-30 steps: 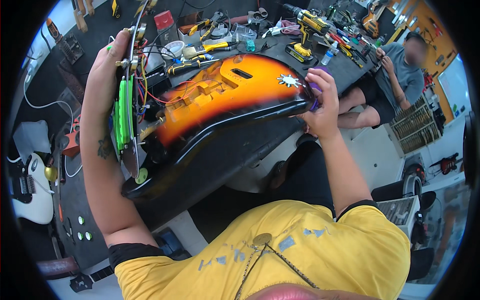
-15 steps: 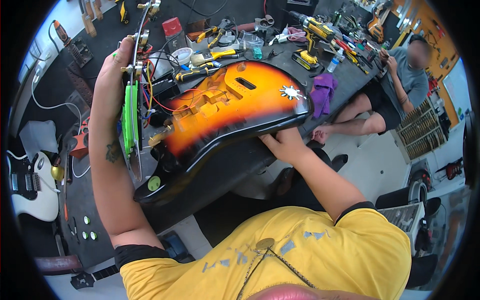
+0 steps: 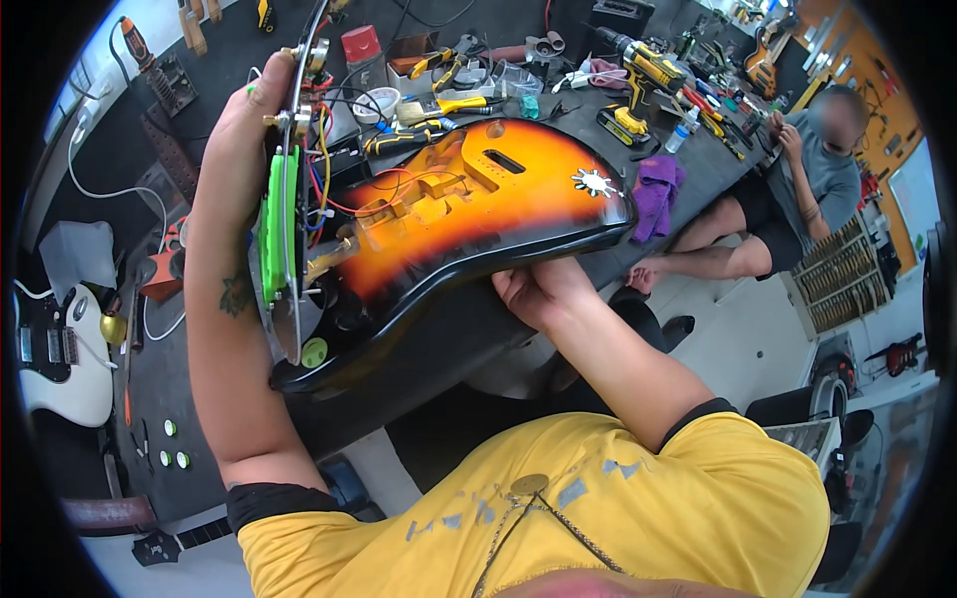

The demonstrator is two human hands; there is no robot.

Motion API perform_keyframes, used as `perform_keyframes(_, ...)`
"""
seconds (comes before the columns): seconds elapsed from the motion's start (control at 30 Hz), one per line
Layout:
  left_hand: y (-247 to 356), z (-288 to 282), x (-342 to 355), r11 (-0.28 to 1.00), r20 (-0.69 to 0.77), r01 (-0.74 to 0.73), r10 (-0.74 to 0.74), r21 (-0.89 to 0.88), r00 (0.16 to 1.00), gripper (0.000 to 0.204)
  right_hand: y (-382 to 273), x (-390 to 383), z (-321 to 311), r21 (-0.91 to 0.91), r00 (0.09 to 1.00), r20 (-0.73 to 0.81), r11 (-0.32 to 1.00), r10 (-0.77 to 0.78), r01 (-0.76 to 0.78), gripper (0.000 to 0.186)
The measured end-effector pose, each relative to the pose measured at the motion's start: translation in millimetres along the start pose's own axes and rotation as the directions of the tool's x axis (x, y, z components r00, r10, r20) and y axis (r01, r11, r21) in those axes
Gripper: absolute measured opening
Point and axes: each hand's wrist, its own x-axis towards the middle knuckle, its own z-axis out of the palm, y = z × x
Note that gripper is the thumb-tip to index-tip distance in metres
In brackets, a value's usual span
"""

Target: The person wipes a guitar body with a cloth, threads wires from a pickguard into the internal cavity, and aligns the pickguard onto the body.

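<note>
My left hand (image 3: 249,115) is closed on the upper part of a guitar pickguard (image 3: 297,169), holding it upright and nearly edge-on at the body's left end. Knobs and metal parts sit along its edge, and green pieces (image 3: 277,234) cover part of its face. Red, yellow and blue wires run from it toward the cavities of a sunburst electric guitar body (image 3: 528,214). The body lies tilted at the bench's near edge, face up. My right hand (image 3: 533,292) is under the body's near edge, fingers curled together; what they may hold is hidden.
A yellow cordless drill (image 3: 638,85), brushes (image 3: 454,107), pliers and a purple cloth (image 3: 658,194) lie beyond the body. A white guitar (image 3: 75,369) is at far left. Another person (image 3: 817,169) sits at right, close to the bench.
The pickguard has swung right, its lower end now by the round green sticker on the body. My right hand has shifted left along the near edge, its fingers now curled in.
</note>
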Motion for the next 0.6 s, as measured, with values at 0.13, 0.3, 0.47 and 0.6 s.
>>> perform_keyframes(0.13, 0.5, 7.4, -6.2, 0.987, 0.041, 0.033, -0.027, -0.155, 0.999, 0.063, 5.9, 9.9, 11.3, 0.077, 0.997, -0.019, 0.995, 0.071, -0.07, 0.009)
perform_keyframes(0.3, 7.4, 4.8, -7.1, 0.988, 0.08, -0.015, 0.028, -0.155, 0.996, 0.061, 12.5, 33.6, 9.8, 0.012, 0.973, 0.145, 0.983, 0.18, -0.184, 0.009)
perform_keyframes(0.47, 6.9, 3.9, -5.3, 0.99, 0.069, -0.005, 0.015, -0.141, 0.998, 0.06, 28.1, 64.2, -13.2, 0.126, 0.789, 0.574, 0.928, 0.22, -0.351, 0.015)
perform_keyframes(0.6, 14.9, 10.2, -11.1, 0.988, -0.037, -0.012, 0.006, -0.151, 0.999, 0.054, 45.3, 41.6, 24.4, 0.007, 0.979, 0.191, 0.997, 0.074, -0.077, 0.023)
